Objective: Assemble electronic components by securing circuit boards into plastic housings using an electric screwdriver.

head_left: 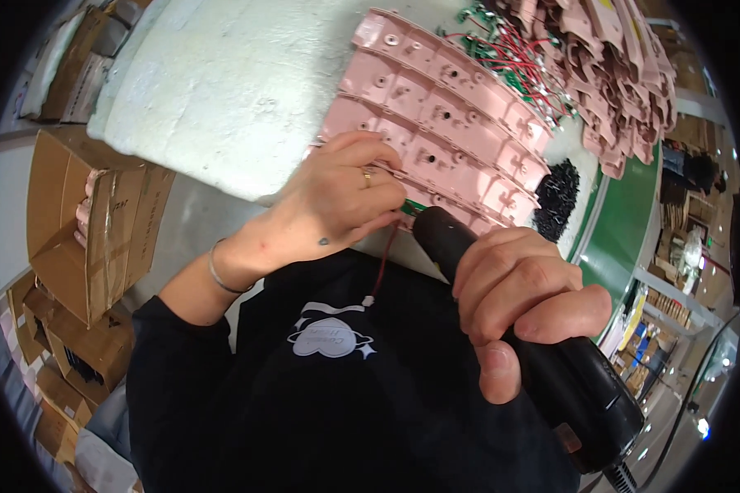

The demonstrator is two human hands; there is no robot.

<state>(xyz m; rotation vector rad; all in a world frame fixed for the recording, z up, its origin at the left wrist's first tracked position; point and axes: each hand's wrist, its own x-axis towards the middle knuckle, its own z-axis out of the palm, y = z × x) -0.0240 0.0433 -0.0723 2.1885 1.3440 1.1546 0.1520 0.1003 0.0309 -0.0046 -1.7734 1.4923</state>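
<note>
My right hand (526, 296) is wrapped round a black electric screwdriver (580, 394), tilted so that its nose points up and left. The screwdriver's tip reaches a small green circuit board (412, 207) on the nearest of several pink plastic shells (460, 197) lying side by side. My left hand (341, 193) rests at the left end of that shell with its fingers curled and pressed together beside the board; what they pinch is hidden. A dark red wire (384, 261) hangs from near the board, ending in a white connector (368, 301) against my black shirt.
Red wires with green boards (522, 62) lie tangled behind the shells. Pink parts (617, 74) are heaped at the far right, with small black pieces (557, 200) nearer. White foam sheeting (214, 90) covers the table's left. Open cardboard boxes (99, 222) stand at the left.
</note>
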